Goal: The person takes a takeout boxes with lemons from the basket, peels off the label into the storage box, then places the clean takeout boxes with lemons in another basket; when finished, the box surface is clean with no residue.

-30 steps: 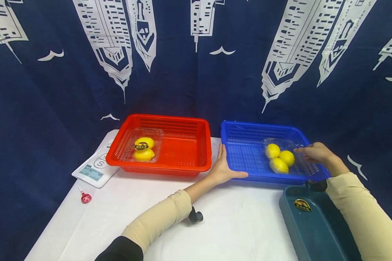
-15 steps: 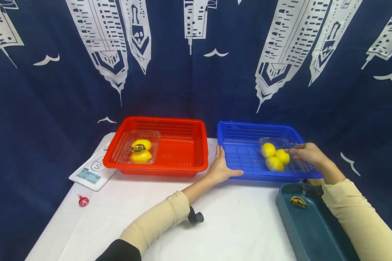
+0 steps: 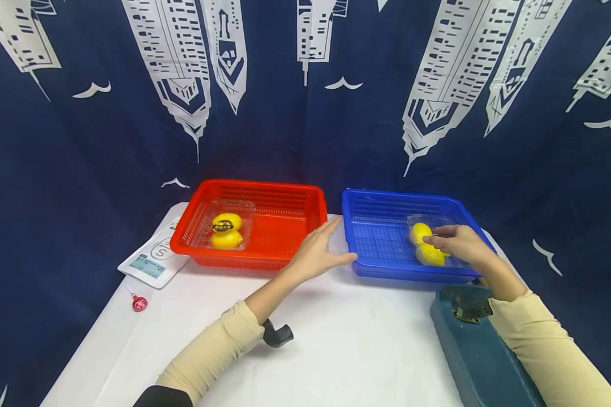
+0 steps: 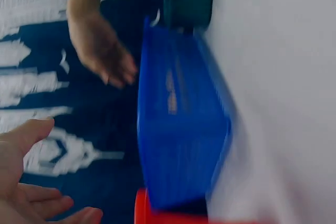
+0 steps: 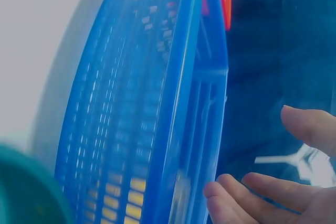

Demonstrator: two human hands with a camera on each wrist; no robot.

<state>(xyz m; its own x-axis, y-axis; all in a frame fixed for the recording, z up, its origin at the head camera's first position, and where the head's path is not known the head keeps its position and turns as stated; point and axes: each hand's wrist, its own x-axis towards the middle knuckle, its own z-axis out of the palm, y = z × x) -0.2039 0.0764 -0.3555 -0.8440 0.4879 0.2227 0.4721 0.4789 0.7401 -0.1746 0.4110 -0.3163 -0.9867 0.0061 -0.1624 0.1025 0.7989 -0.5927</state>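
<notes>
The lemons [image 3: 424, 244] lie in a clear plastic clamshell [image 3: 440, 240] in the right half of the blue basket [image 3: 382, 240], which sits on the white bench [image 3: 346, 339] with its long axis running left to right. The right hand [image 3: 458, 244] is directly over them, reaching in from the near right; its fingers point left across the fruit, extended and loosely spread. From the head view the fingertips appear to rest on or just above the lemons (contact cannot be confirmed), and no closed grip shows. The right wrist view shows the fingers [image 5: 273, 190] relaxed and only slightly curled beside the basket's rim, holding nothing.

The left hand [image 3: 318, 254] hovers over the gap between the red basket [image 3: 280, 226] and the blue basket, just beside the blue basket's left wall, palm facing right, fingers straight and thumb out; it holds nothing and appears clear of both rims. The left wrist view agrees: open palm, fingers [image 4: 50, 205] spread (picture blurred).

The right hand is much the nearer to the lemons; the left stands well apart from them, across most of the basket's length.

Elsewhere: a second clamshell of lemons [image 3: 226, 230] at the left end of the red basket, a white scale [image 3: 153, 261] to its left, a dark teal bin [image 3: 481, 362] near right.
</notes>
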